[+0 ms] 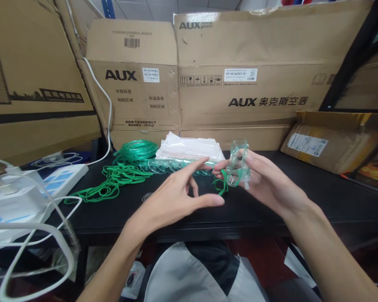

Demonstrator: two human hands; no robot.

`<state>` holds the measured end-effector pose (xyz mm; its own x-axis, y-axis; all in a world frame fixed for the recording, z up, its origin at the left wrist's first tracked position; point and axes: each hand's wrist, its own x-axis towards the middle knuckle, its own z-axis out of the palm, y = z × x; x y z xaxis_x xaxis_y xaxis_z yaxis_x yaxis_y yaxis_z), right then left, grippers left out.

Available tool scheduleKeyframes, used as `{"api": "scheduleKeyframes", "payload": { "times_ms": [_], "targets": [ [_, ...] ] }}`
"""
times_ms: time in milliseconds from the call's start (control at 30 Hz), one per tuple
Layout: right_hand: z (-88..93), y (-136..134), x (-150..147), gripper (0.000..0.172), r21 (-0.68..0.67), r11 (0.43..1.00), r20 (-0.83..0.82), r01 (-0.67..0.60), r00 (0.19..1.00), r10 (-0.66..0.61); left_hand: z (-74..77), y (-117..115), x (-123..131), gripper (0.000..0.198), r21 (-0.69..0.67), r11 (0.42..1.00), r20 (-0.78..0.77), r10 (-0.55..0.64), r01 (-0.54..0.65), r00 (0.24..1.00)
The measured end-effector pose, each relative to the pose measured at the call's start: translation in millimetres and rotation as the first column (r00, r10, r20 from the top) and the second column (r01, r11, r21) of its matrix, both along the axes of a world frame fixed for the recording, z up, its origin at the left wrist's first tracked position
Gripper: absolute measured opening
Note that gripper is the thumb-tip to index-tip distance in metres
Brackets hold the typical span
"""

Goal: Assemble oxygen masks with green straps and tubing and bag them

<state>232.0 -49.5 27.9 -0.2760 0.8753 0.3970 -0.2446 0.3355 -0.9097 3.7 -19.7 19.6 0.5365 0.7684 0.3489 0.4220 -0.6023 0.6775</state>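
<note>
My right hand (266, 180) grips a clear greenish oxygen mask (237, 161) above the front part of the black table. A green elastic strap (219, 184) dangles in a loop from the mask's left side. My left hand (182, 193) is just left of the mask, thumb and fingers spread, with nothing in it. Behind that hand lies a row of nested clear masks (164, 165), partly hidden by the fingers. More green elastic straps (119, 178) lie in a loose tangle farther left.
A coil of green tubing (137, 150) and white plastic bags (189, 147) are at the back of the table (302, 193). Cardboard boxes (204, 96) stand behind. White power strips with cables (50, 188) occupy the left, and a smaller carton (330, 140) the right.
</note>
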Motion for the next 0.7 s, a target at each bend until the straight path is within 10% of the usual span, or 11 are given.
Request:
{"api": "scheduleKeyframes", "payload": {
  "times_ms": [167, 400, 567, 700],
  "targets": [
    [5.3, -5, 1, 0.027, 0.017, 1.000, -0.066, 0.026, 0.998, -0.025, -4.3, -5, 14, 0.032, -0.090, 0.989, 0.023, -0.118, 0.120, 0.993],
    [8.7, 4, 22, 0.031, 0.011, 0.986, -0.278, 0.166, 0.948, -0.156, 11.2, 1, -15, 0.029, -0.124, 0.990, 0.123, -0.055, 0.071, 0.991],
    [0.8, 6, 5, 0.035, -0.051, 0.999, -0.229, -0.011, 0.974, -0.001, 26.6, 5, -52, 0.032, 0.040, 0.983, 0.198, 0.170, -0.182, 0.965],
    [-2.1, 2, -5, 0.039, -0.061, 0.995, -0.093, -0.078, 0.993, 0.072, 35.9, 8, -85, 0.040, 0.202, 0.813, 0.249, 0.497, -0.546, 0.831]
  ]
}}
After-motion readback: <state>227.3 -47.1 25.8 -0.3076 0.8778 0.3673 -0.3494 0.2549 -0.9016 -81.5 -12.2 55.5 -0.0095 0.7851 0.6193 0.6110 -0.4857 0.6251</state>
